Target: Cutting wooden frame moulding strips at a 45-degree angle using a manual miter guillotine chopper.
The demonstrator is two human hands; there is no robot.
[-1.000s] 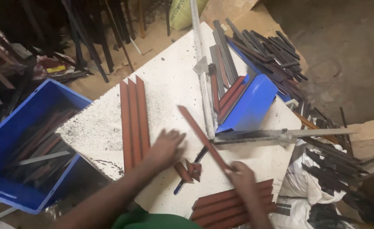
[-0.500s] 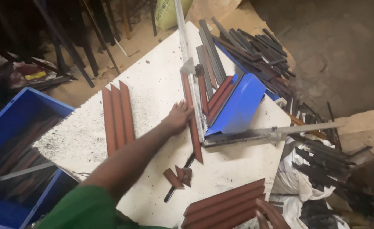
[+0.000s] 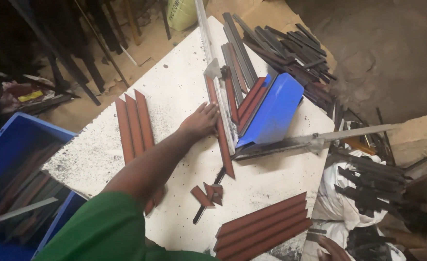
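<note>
White speckled table [image 3: 175, 92] bears all items below unless noted.

Three reddish-brown ribbed metal strips [image 3: 133, 121] lie side by side, left of centre. Second stack of like strips [image 3: 264, 227] at near right edge. Small brown offcuts [image 3: 208, 193] near centre, touching a thin dark rod [image 3: 208, 198].

Blue plastic bin [image 3: 276, 108], tipped on its side, right of centre. Grey metal bars [image 3: 240, 48] lie at the far end.

Off table: heap of dark metal profiles [image 3: 295, 48] on the floor, far right. Blue plastic crate [image 3: 10, 145], left, holding mixed strips. White sack [image 3: 339, 203], near right, with dark profiles lying across it.
</note>
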